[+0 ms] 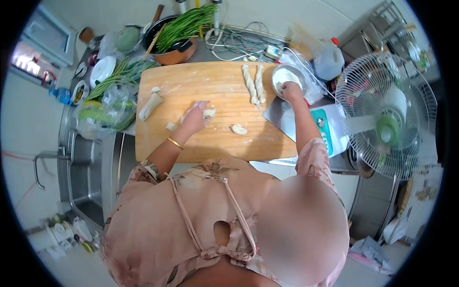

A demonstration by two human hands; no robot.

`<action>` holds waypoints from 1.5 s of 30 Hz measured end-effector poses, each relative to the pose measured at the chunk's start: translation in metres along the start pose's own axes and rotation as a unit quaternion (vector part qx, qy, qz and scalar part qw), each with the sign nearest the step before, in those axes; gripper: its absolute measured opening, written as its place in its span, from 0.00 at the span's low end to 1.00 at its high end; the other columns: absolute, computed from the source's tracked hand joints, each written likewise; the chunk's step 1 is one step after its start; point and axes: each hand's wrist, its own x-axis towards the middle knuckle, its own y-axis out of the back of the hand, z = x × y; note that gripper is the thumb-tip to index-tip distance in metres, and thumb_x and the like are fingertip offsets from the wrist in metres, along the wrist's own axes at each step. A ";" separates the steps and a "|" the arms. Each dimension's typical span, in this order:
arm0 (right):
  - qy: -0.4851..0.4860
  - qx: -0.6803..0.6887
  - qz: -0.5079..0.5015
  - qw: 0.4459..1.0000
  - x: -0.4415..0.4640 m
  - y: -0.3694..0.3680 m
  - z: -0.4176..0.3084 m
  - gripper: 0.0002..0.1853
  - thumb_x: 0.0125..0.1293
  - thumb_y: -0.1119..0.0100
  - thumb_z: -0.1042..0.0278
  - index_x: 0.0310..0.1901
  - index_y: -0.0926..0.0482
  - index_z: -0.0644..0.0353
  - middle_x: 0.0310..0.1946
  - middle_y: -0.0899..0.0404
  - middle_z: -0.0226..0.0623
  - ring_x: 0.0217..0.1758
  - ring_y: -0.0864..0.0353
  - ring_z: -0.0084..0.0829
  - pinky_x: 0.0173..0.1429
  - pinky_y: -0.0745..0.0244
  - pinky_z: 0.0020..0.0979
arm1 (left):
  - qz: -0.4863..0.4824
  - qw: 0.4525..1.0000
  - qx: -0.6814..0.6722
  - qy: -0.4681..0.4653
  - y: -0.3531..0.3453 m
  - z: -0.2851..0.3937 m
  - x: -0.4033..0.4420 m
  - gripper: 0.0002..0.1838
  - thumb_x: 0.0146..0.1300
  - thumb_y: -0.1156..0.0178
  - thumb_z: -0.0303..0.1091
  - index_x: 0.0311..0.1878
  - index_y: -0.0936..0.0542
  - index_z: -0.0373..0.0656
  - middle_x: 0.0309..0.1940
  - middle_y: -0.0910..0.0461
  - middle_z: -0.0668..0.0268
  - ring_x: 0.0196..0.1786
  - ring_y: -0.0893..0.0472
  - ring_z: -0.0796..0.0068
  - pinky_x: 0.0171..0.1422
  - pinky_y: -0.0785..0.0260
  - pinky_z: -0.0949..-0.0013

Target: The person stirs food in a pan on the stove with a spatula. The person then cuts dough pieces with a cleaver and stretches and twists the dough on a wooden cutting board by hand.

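Observation:
On the wooden board (220, 148), my left hand (194, 119) rests with its fingers stretched out over a piece of dough (209, 113) that shows past the fingers. A cut dough piece (171, 126) lies beside that wrist, and an oval dough piece (238, 129) sits farther right. Toward the left edge are a thick dough roll (150, 107) and a small dough bit (156, 89). Two twisted dough strips (249, 85) lie side by side at the back right. My right hand (291, 91) reaches into a bowl of white flour (287, 74), fingers bunched at the flour.
An electric fan (388, 125) stands at the right, near a turquoise-and-white appliance (323, 125). Behind the board are tangled cables (239, 43) and a pot (174, 56) with long green vegetables (184, 31). Bagged vegetables (107, 112) and a sink (87, 177) are at the left.

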 end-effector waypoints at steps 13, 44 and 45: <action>0.299 0.244 -0.115 0.915 -0.074 -0.046 -0.200 0.23 0.55 0.46 0.72 0.55 0.28 0.62 0.51 0.26 0.52 0.53 0.26 0.48 0.56 0.31 0.39 | 0.025 0.981 0.090 0.172 0.005 0.019 -0.020 0.20 0.47 0.36 0.38 0.46 0.22 0.47 0.48 0.25 0.60 0.57 0.32 0.60 0.64 0.47 0.58; 0.112 0.374 -0.103 0.915 -0.061 -0.067 -0.208 0.16 0.55 0.44 0.73 0.47 0.27 0.61 0.40 0.24 0.49 0.45 0.26 0.47 0.44 0.29 0.44 | 0.076 0.996 0.029 0.044 0.004 0.021 -0.039 0.21 0.52 0.37 0.45 0.45 0.21 0.41 0.48 0.25 0.57 0.57 0.31 0.58 0.65 0.49 0.57; 0.155 0.354 -0.082 0.919 -0.066 -0.070 -0.207 0.16 0.56 0.44 0.73 0.47 0.27 0.61 0.40 0.24 0.48 0.45 0.26 0.46 0.45 0.29 0.44 | 0.072 0.996 -0.001 0.045 0.003 0.021 -0.038 0.20 0.52 0.37 0.43 0.45 0.21 0.40 0.47 0.25 0.57 0.57 0.30 0.58 0.65 0.49 0.57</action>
